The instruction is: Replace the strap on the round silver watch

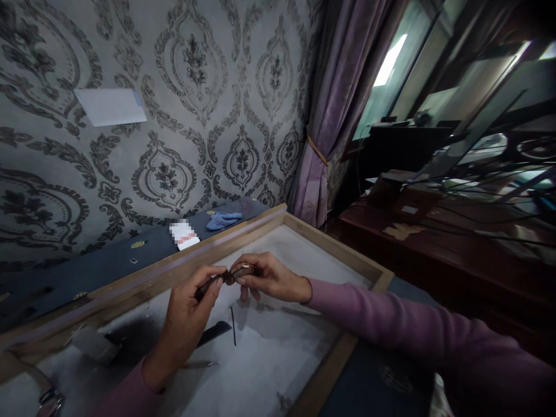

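Above the wooden-framed tray (pixel 332 240), both hands meet over its white surface. My right hand (pixel 271 278) is closed around the round, copper-coloured case of a watch (pixel 242 269), thumb below and fingers above. Between the thumb and fingers of my left hand (pixel 189 315) is a dark strap-like piece (pixel 209 285) that reaches the edge of the case. Whether the strap is joined to the case cannot be made out. Below the hands lie a flat black strip (pixel 216 332), a thin dark rod (pixel 233 326) and a slim metal tool (pixel 202 364).
A grey block (pixel 93 343) stands at the tray's left, near a strapped metal item (pixel 51 399). Behind the frame, a blue cloth (pixel 223 220) and a white packet (pixel 186 236) lie on the dark-blue cover. A purple curtain (pixel 330 116) hangs at the back.
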Demonstrator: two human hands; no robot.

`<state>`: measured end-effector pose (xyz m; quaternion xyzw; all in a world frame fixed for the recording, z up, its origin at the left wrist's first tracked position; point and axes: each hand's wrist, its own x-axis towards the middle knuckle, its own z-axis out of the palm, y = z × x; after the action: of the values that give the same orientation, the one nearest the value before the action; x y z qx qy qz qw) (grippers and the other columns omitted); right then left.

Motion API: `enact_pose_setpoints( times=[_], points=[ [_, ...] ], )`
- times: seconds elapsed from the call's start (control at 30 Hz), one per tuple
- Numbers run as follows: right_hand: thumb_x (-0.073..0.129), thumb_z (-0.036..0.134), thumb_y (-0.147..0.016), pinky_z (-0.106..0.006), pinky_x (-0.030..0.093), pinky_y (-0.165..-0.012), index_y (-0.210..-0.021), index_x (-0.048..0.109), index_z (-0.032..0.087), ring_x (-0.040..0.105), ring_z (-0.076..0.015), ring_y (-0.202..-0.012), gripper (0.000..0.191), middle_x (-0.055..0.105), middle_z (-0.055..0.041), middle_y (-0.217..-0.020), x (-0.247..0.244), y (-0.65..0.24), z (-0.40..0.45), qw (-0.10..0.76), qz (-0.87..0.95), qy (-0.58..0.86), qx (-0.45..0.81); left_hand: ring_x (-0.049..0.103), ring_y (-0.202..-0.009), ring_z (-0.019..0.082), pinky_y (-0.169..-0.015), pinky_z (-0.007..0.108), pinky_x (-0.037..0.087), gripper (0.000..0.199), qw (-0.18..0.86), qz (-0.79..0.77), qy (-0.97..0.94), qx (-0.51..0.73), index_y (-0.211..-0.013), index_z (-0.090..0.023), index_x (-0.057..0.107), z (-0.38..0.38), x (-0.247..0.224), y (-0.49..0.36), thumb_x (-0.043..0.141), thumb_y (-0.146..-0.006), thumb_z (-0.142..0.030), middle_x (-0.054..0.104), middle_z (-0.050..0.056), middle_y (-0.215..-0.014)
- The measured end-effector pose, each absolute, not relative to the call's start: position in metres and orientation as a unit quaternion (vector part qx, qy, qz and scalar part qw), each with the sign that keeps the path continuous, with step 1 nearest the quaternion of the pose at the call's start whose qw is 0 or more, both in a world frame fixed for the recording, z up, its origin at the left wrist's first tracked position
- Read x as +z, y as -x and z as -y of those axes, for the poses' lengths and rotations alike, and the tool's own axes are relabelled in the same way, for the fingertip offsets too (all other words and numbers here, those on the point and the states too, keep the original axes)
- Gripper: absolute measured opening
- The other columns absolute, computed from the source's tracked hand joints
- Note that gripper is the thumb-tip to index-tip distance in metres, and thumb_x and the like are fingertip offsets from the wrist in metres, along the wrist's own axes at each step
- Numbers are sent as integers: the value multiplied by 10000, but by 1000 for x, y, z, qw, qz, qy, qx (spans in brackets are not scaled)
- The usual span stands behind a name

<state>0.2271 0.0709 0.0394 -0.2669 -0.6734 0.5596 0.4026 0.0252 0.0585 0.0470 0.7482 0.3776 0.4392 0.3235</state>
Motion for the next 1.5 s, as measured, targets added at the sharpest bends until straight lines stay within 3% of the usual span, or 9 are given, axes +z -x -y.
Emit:
enact_pose_setpoints(
  times=[0.67, 1.5],
  points=[
    [676, 456, -841, -129, 446, -423, -963, 613, 112, 642, -74, -594, 371, 659, -64, -892, 39, -227, -71, 405, 674, 266, 558, 457, -527, 104, -506, 204, 368, 225, 336, -382, -747, 428, -976, -160, 699, -58, 46, -25, 551, -882, -301, 662, -2, -716],
    [660, 467, -849, -131, 454, -435, -964, 634, 107, 638, -81, -599, 380, 648, -55, -840, 38, -227, -71, 400, 685, 277, 543, 476, -532, 109, -502, 208, 359, 200, 330, -377, -749, 434, -934, -169, 703, -58, 51, -26, 555, -869, -286, 647, -9, -683]
  ],
)
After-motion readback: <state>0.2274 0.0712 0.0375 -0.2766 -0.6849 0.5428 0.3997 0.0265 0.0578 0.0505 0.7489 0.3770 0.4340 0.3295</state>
